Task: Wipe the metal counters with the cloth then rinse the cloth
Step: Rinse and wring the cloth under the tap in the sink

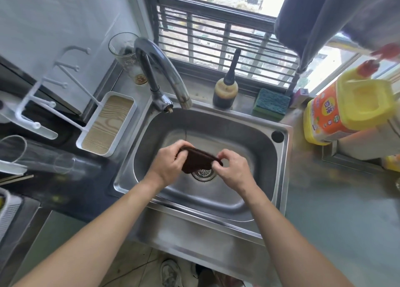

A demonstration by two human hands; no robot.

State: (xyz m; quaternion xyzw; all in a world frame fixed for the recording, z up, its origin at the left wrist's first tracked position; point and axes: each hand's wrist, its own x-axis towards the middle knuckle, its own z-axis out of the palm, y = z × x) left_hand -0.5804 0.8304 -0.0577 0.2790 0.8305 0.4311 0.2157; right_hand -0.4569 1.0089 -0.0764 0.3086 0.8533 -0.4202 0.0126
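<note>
The metal worktop (337, 200) runs right of the steel sink (281, 157), whose faucet (160, 70) arcs over the basin. Above the drain (204, 174), the left hand (168, 165) and right hand (233, 172) hold the dark cloth (194, 159) stretched between them, fingers (216, 157) pinched on its edges.

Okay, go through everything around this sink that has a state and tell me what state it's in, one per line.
Cloth: dark, bunched, held over the basin.
Left hand: gripping the cloth.
Right hand: pinching the cloth's edge.
Faucet: no water visible.
Sink: basin empty, strainer in the drain.
Glass: upright, dirty.
Sauce bottle: upright, capped.
Sponge: lying flat on the ledge.
</note>
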